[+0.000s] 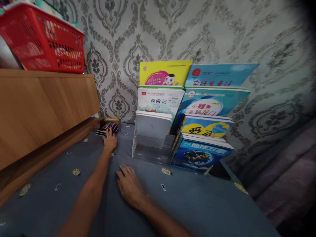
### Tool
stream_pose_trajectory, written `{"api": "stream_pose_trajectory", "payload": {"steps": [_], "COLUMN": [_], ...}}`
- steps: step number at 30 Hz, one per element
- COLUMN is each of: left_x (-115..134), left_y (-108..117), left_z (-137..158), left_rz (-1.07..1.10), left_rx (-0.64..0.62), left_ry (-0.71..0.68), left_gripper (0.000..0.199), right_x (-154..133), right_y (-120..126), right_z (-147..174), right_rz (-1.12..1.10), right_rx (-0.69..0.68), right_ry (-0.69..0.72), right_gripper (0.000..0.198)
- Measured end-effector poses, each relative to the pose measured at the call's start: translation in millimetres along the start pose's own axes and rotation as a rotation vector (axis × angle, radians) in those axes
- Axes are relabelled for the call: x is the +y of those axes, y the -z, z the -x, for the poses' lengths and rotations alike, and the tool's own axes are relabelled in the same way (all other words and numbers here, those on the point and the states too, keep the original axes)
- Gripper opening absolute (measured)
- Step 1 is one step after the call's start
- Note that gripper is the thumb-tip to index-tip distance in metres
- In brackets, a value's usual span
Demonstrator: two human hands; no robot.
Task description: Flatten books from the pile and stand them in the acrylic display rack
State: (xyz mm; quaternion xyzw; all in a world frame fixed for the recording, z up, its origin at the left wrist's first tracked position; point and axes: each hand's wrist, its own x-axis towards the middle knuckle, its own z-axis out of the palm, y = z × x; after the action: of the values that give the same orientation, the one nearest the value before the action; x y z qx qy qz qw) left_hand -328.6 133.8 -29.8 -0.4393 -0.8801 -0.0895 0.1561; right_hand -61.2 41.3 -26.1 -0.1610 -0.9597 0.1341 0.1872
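Note:
My left hand (110, 141) reaches to the back of the blue cloth, fingers apart and touching the near edge of a small stack of dark-covered books (108, 126). Whether it grips any of them is not plain. My right hand (129, 185) rests lower on the cloth, loosely spread and holding nothing. To its right stands a clear stepped book rack (154, 154). Its left side holds a yellow book (165, 70), a white book (158, 100) and grey-covered books (153, 125); the front tier there shows none. Blue books (197, 156) fill its right side in tiers.
A wooden cabinet (46, 108) borders the left, with a red plastic basket (44, 39) on top. Behind the rack rises a patterned wall (111, 65). A dark flat object (221, 170) lies by the rack's right side. Grey fabric (274, 171) hangs at the right.

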Motion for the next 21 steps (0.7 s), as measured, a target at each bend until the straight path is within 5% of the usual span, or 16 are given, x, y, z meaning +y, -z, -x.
{"api": "stream_pose_trajectory", "payload": {"steps": [4,15,21], "left_x": [-2.1,-20.1,-12.8], "left_y": [-2.3,30.5,32.8], "left_z": [-10.0,35.2,30.9], "left_rz": [0.001,0.008,-0.11], "left_rx": [0.003,0.106,0.162], "left_ry": [-0.135,-0.207,-0.217], "left_gripper": [0.054,0.047,0.049], "right_x": [-1.6,-1.2,-0.6], "right_y": [6.4,3.8,2.7], "right_z": [-0.2,-3.0,-1.6], "right_rz": [0.012,-0.007,-0.019], "right_rx": [-0.017,-0.037,0.001], "right_ry": [0.001,-0.004,0.014], "right_gripper": [0.031,0.032,0.029]}}
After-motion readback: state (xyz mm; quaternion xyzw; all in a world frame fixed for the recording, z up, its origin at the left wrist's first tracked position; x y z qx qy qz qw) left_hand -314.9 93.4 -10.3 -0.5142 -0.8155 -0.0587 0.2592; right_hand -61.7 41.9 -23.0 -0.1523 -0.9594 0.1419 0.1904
